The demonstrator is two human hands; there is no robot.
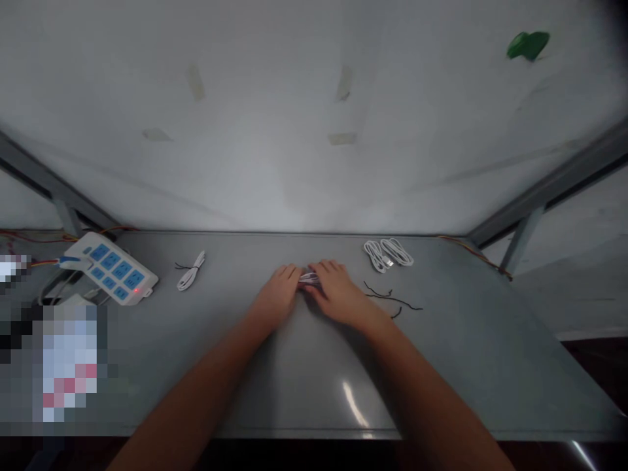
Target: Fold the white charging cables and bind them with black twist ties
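In the middle of the table, a bundled white cable lies between my two hands, partly hidden by the fingers. My left hand closes on its left end, and my right hand closes on its right end with the thumb below. Off to the left is another white cable, folded and bound with a black twist tie. Two coiled white cables lie behind my right hand, one showing a USB plug. Several loose black twist ties are scattered to the right of my right wrist.
A white power strip with blue sockets and a lit red light sits at the left, with wires around it. A white wall with tape scraps rises behind the grey table. Metal frame bars slope along both sides.
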